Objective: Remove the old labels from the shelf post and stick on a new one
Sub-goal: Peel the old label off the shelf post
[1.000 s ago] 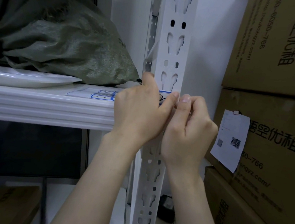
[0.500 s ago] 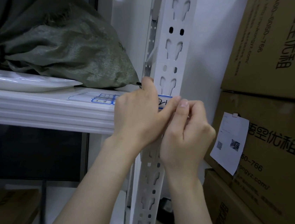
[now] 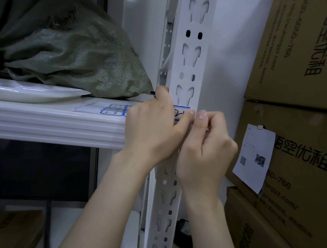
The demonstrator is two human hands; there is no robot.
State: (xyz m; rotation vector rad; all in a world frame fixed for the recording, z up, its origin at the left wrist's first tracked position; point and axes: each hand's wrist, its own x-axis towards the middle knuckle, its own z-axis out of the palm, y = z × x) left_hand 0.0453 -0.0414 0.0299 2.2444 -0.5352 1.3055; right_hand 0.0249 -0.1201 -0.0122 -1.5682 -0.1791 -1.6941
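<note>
Label (image 3: 180, 111), white w/ blue border and handwriting, sits on the front face of the shelf post (image 3: 188, 67), level w/ the shelf board (image 3: 46, 122) that meets the post from the left. My two hands are together on it. Left hand (image 3: 152, 128) comes in from left of the post w/ the thumb laid across the label. Its other fingers are hidden, so can't tell what they hold; a small dark tip pokes out above it, maybe a pen. Right hand (image 3: 207, 147), just right of the post, is curled, fingertips (image 3: 201, 116) pinching at the label's right edge and touching the left thumb. I read this as the peel step, working that edge loose, not pressing a new one down, tho I can't rule that out. A label sheet (image 3: 107, 109) lies on the board left of the post, prob. the replacements. Next move needs a nail under the corner, then a slow pull along the post face w/ the thumb steadying, so the paper comes off whole.
</note>
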